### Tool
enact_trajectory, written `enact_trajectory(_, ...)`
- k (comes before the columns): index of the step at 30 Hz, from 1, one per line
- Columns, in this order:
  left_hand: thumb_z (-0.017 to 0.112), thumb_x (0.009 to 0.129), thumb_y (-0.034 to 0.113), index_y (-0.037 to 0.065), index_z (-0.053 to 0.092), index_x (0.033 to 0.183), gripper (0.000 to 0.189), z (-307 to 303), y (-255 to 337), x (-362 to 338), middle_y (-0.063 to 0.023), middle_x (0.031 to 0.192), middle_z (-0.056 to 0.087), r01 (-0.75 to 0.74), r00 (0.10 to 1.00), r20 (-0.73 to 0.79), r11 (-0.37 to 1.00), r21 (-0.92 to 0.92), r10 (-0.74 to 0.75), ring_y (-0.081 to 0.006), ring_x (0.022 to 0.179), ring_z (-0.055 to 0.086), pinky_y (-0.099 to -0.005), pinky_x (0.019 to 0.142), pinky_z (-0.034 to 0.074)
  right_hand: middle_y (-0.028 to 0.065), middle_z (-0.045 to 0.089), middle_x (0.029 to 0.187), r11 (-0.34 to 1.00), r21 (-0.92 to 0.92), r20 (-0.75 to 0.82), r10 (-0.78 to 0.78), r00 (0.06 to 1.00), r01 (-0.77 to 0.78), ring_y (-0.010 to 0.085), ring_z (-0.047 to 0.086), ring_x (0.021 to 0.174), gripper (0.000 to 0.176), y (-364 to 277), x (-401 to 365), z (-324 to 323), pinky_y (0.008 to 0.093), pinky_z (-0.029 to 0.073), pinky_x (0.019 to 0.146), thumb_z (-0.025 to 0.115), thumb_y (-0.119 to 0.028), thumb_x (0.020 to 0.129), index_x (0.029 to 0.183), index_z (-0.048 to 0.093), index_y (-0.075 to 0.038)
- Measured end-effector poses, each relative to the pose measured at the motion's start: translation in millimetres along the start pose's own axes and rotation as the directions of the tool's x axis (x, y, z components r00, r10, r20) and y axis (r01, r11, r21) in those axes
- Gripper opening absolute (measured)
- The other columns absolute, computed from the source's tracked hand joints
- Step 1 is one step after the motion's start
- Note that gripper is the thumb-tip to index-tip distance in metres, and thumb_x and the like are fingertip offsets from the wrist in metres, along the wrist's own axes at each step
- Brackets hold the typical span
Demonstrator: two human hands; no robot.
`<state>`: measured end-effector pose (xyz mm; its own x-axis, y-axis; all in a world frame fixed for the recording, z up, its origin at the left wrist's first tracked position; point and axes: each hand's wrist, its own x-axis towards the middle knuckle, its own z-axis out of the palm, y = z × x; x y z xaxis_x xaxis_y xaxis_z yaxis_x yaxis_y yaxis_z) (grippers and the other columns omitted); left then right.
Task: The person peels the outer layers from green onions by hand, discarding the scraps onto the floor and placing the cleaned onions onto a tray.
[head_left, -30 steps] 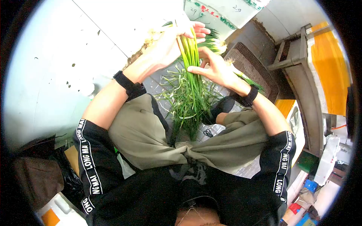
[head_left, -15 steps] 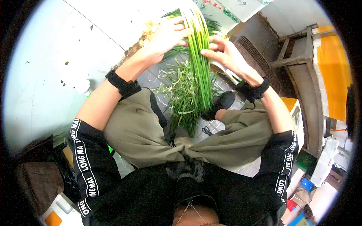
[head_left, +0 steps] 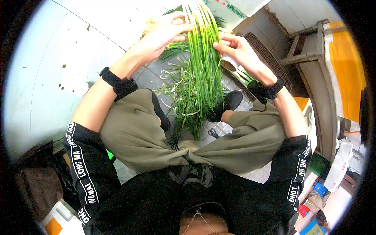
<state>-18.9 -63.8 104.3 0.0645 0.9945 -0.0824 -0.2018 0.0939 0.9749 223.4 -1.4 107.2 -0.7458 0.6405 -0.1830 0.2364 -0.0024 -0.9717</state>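
A bunch of scallions (head_left: pixel 201 43) hangs upright between my hands, pale stems at the top and green leaves fanned out downward. My left hand (head_left: pixel 166 35) grips the bunch from its left side, thumb and fingers against the stems. Lower on the right edge, my right hand (head_left: pixel 237 49) pinches some of the stalks between thumb and fingers. Beneath hangs a heap of loose, partly withered leaves (head_left: pixel 184 100) on the floor between my feet. Behind my left hand lie more scallions (head_left: pixel 172 51), partly hidden.
Close under my right hand sits a white roll (head_left: pixel 230 62) with a brown core, beside another bundle of scallions (head_left: pixel 244 76). A dark ribbed mat (head_left: pixel 270 58) and a metal-framed stand (head_left: pixel 319 58) are to the right. A white panel (head_left: pixel 51 51) fills the left.
The bunch has spread wider, its leaves fanning out over the heap. My right hand has shifted slightly right, and the white roll shows more fully. The view has shifted a little.
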Motion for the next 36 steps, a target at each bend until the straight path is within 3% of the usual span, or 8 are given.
enact_trajectory(3,0.069,0.090,0.011,0.003,0.054,0.129,0.043,0,-4,0,-0.0081,0.121,0.066,-0.088,0.995,0.050,0.989,0.115,0.083,-0.0143,0.105,0.063,-0.0299,0.088,0.052,-0.0038,0.067,0.094,0.996,-0.002,0.034,0.094,0.995,-0.094,0.0013,0.057,0.080,0.029,-1,-3,-1,0.0185,0.046,0.074,0.062,-0.021,0.098,0.120,0.065,-0.002)
enact_trajectory(5,0.069,0.089,0.010,0.003,0.054,0.130,0.045,-1,-7,1,-0.0085,0.122,0.065,-0.082,0.996,0.047,0.993,0.084,0.078,-0.0146,0.106,0.063,-0.0295,0.088,0.052,-0.0058,0.065,0.082,0.998,-0.051,0.020,0.022,1.000,-0.021,0.0006,0.054,0.067,0.025,4,-1,2,0.0171,0.042,0.058,0.060,-0.023,0.099,0.113,0.067,-0.004)
enact_trajectory(7,0.070,0.088,0.009,0.002,0.053,0.131,0.047,-6,-10,4,-0.0088,0.123,0.065,-0.073,0.997,0.040,0.996,0.055,0.071,-0.0149,0.106,0.063,-0.0292,0.089,0.051,-0.0071,0.063,0.080,0.999,-0.046,0.011,0.004,1.000,-0.004,0.0003,0.053,0.066,0.025,5,-1,1,0.0173,0.041,0.058,0.061,-0.024,0.098,0.114,0.068,-0.005)
enact_trajectory(9,0.065,0.091,0.006,0.000,0.046,0.138,0.051,-14,-12,6,-0.0144,0.130,0.060,-0.046,0.996,0.074,0.999,0.002,0.046,-0.0201,0.114,0.061,-0.0324,0.098,0.051,-0.0046,0.064,0.083,0.997,-0.042,0.036,0.062,0.997,-0.061,0.0012,0.056,0.077,0.025,-2,-3,-1,0.0189,0.045,0.072,0.061,-0.024,0.099,0.112,0.068,-0.003)
enact_trajectory(14,0.064,0.091,0.005,-0.001,0.045,0.139,0.051,-20,-11,6,-0.0142,0.133,0.058,-0.013,0.996,0.084,1.000,-0.003,0.013,-0.0193,0.114,0.061,-0.0316,0.097,0.052,-0.0030,0.063,0.076,0.997,-0.039,0.038,0.063,0.997,-0.061,0.0022,0.054,0.071,0.020,-9,-2,0,0.0195,0.044,0.067,0.060,-0.027,0.099,0.093,0.065,-0.008)
enact_trajectory(18,0.064,0.093,0.010,-0.001,0.046,0.139,0.050,-19,-4,2,-0.0126,0.134,0.056,0.022,0.993,0.113,0.998,-0.061,-0.015,-0.0180,0.116,0.060,-0.0304,0.099,0.051,-0.0031,0.062,0.076,0.996,-0.007,0.023,0.084,0.996,-0.083,0.0023,0.055,0.071,0.021,-11,-3,4,0.0194,0.044,0.066,0.060,-0.028,0.099,0.095,0.065,-0.008)
enact_trajectory(20,0.064,0.093,0.012,-0.001,0.046,0.139,0.050,-16,1,-2,-0.0117,0.134,0.057,-0.003,0.993,0.120,0.999,-0.047,0.008,-0.0177,0.117,0.059,-0.0303,0.100,0.050,-0.0053,0.062,0.072,0.999,0.019,0.029,0.040,0.999,-0.041,0.0011,0.055,0.062,0.024,-9,-2,3,0.0174,0.042,0.055,0.059,-0.030,0.099,0.094,0.068,-0.009)
enact_trajectory(36,0.066,0.093,0.020,0.003,0.053,0.131,0.043,-22,-5,5,-0.0068,0.123,0.061,-0.011,0.991,0.134,0.998,-0.057,0.018,-0.0153,0.117,0.058,-0.0325,0.103,0.046,-0.0046,0.061,0.072,0.994,0.109,0.045,0.021,0.999,-0.026,0.0025,0.057,0.059,0.025,3,1,-1,0.0180,0.043,0.053,0.058,-0.033,0.100,0.096,0.066,-0.010)
